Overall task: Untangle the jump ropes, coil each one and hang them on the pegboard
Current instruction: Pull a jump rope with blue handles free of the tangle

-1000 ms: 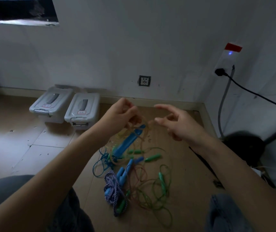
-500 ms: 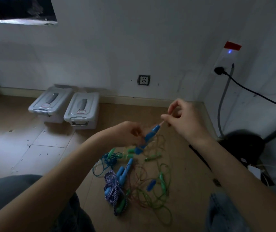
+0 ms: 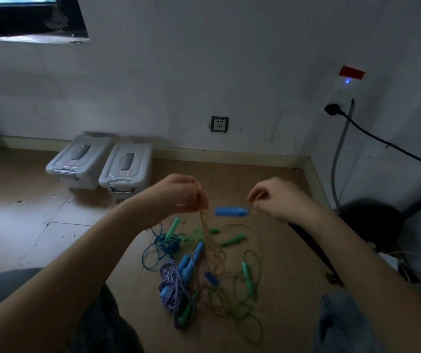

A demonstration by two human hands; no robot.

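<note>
- No brand or writing can be read; the two grey lidded boxes each bear a small red-edged label, too small to make out.
- The left hand has its fingers curled, pinching a bunch of thin orange-brown cord that hangs from it down into the pile.
- The right hand has its fingers curled, fingertips pinched at the pointed end of a blue handle; the cord it grips there is too thin to see clearly.
- That handle is smooth plastic, tapered, lying level in the air between the two hands, above the pile.
- The tangle of jump ropes lies on the floor, below the hands and between the person's knees.
- In the pile: slim green plastic handles with thin green cord in loose loops, a teal cord on its left side, more blue handles at its middle.
- A twisted purple-and-white braided rope sits bunched at the pile's near left.
- The floor under the pile is matt brown board; left of the pile it is pale tile.
- The boxes stand beyond the pile to the left, against the white wall.
- A wall socket sits beyond the pile; a black plug and cable are to its right.
</note>
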